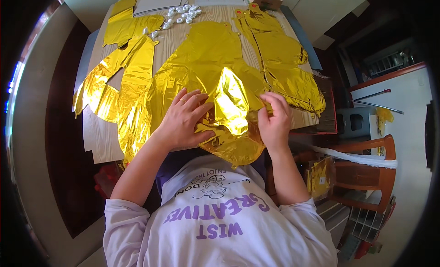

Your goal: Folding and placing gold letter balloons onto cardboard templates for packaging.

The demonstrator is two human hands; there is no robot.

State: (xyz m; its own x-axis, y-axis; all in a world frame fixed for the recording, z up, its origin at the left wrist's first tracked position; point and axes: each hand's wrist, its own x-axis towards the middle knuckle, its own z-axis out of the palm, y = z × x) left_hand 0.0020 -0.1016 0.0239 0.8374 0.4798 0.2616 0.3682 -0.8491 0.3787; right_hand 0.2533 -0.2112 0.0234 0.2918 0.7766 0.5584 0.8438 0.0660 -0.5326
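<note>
A large flat gold foil balloon (197, 53) lies in front of me, its near end hanging over the table's front edge. Light glares off a raised, creased part at its middle. My left hand (183, 118) rests on the foil with its fingers stretched out and its thumb apart, holding nothing. At the balloon's right side, my right hand (277, 120) is curled, thumb and forefinger close together on the foil's edge. The exact pinch point is partly hidden by the fingers.
More gold foil balloons lie to the left (137, 60) and right (284, 56) on the wooden table (103, 141). Small white ribbon rolls (183, 12) cluster at the back, near a cardboard box (265, 0). An orange-brown chair (388, 175) stands at right, with a bagged gold foil item (319, 177) beside it.
</note>
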